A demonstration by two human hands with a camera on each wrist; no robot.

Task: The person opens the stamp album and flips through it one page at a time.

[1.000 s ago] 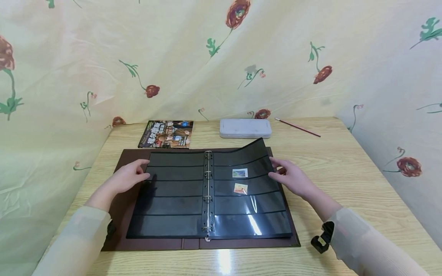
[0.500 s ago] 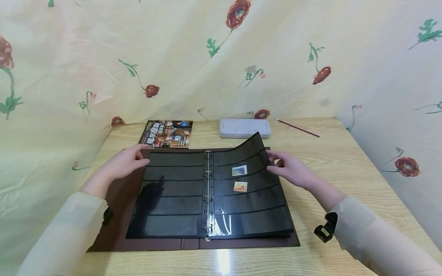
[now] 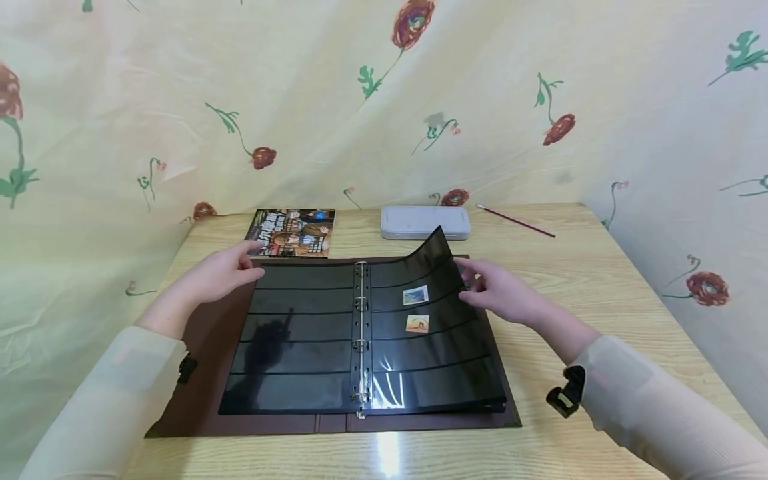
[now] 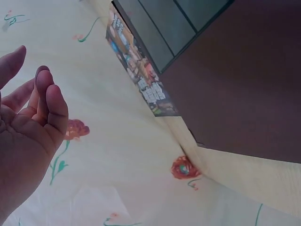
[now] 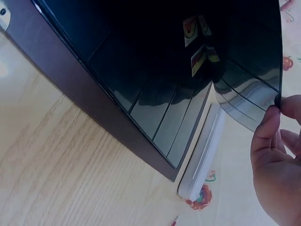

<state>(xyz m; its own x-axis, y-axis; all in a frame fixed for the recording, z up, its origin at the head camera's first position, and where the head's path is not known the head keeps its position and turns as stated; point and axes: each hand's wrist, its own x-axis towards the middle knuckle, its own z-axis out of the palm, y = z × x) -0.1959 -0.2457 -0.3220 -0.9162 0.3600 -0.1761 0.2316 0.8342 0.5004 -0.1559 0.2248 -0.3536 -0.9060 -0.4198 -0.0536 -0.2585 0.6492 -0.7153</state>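
Note:
A brown ring-bound stamp album lies spread on the table, with black pocket pages on both sides of its metal rings. My right hand pinches the outer edge of the right album page, whose far corner curls upward. Two small stamps, a blue one and an orange one, sit in that page's pockets. In the right wrist view, thumb and finger meet at the page's edge. My left hand hovers by the far left corner of the left page, fingers relaxed and holding nothing.
Behind the album, a comic-style booklet lies at the left and a pale pencil case near the middle. A dark red pencil rests farther right. Flower-patterned cloth hangs along the table's back and sides.
My right hand has drawn the page's far corner higher and leftward, and the stamps have tilted with it. My left hand has moved a little toward the back, near the booklet.

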